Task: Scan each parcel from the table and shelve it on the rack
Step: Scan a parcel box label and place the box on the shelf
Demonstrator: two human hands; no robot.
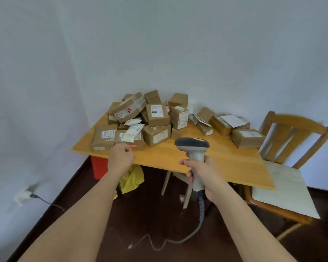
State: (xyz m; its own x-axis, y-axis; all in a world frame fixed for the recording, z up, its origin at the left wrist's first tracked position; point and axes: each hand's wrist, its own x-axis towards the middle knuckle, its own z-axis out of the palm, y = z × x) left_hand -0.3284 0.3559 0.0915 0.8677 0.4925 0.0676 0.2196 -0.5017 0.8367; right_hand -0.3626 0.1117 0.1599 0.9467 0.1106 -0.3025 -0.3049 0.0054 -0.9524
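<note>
Many parcels (155,118) lie heaped on the far left of the table (225,161), a few more spread to the right; the rack is out of view. Right hand (206,173) grips the scanner (192,148) by its handle, head aimed toward the pile. Left hand (121,156), fingers curled, pinches a small orange marker (133,146) at the near parcels. Judging by the pile, nearly everything remains unscanned.

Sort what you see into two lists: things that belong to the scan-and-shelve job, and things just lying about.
Belongs to the job:
- barcode scanner, gripped by the right hand
- pile of parcels
- table holding them
- orange marker, pinched in the left hand

Just lying about:
- wooden chair
- red bin under the table
- yellow cloth
- wall plug
</note>
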